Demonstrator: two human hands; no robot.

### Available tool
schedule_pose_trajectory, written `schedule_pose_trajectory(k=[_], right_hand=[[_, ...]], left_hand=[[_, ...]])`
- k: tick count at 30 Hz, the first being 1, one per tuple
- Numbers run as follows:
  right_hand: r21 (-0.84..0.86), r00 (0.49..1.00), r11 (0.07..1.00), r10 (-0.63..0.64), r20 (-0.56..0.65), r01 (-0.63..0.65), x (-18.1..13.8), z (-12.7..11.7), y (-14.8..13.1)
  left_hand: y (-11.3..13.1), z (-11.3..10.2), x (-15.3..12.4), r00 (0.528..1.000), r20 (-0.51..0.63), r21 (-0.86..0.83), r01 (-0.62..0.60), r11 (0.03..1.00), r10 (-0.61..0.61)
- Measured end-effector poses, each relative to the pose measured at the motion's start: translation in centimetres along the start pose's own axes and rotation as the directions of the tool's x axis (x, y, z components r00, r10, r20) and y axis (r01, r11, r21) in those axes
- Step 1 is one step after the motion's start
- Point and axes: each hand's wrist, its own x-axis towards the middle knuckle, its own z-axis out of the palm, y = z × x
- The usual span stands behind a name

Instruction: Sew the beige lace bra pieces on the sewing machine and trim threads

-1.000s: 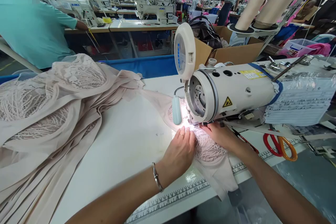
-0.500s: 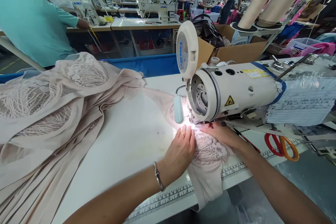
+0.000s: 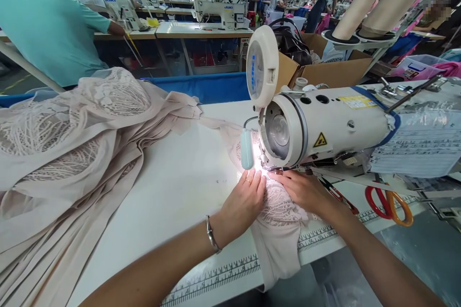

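Observation:
A pale pink lace garment piece (image 3: 281,206) lies under the head of a white sewing machine (image 3: 313,127), its plain edge hanging over the table front. My left hand (image 3: 242,204) rests flat on the lace left of the needle area, fingers stretched out. On the other side, my right hand (image 3: 306,191) lies on the lace with fingers extended towards the presser foot; its thumb is mostly hidden. Bright light washes out the needle area. A small pale-green lamp (image 3: 247,148) hangs beside it. The machine's round end cover (image 3: 262,66) stands open.
A heap of matching lace garments (image 3: 108,120) covers the table's left side. Scissors with red and orange handles (image 3: 401,208) and dark-bladed snips (image 3: 340,195) lie at right. A ruler strip (image 3: 216,276) runs along the front edge. A person in turquoise (image 3: 50,33) is beyond the table.
The mechanism inside the machine's open end has turned to a blur. My right hand has come closer to my left. The lace's hanging end has swung left, and the view has shifted slightly.

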Motion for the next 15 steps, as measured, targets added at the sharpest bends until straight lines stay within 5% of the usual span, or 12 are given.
schedule_pose_trajectory(k=[8, 15], right_hand=[[-0.003, 0.997, 0.998, -0.062, -0.038, 0.062, 0.3, 0.3, 0.0], [0.096, 0.997, 0.995, -0.02, -0.068, 0.027, 0.6, 0.9, -0.6]], left_hand=[[-2.7, 0.3, 0.0, 0.998, -0.064, -0.159, -0.028, 0.987, 0.018], [-3.5, -0.6, 0.5, 0.997, 0.018, -0.178, 0.079, 0.981, -0.077]])
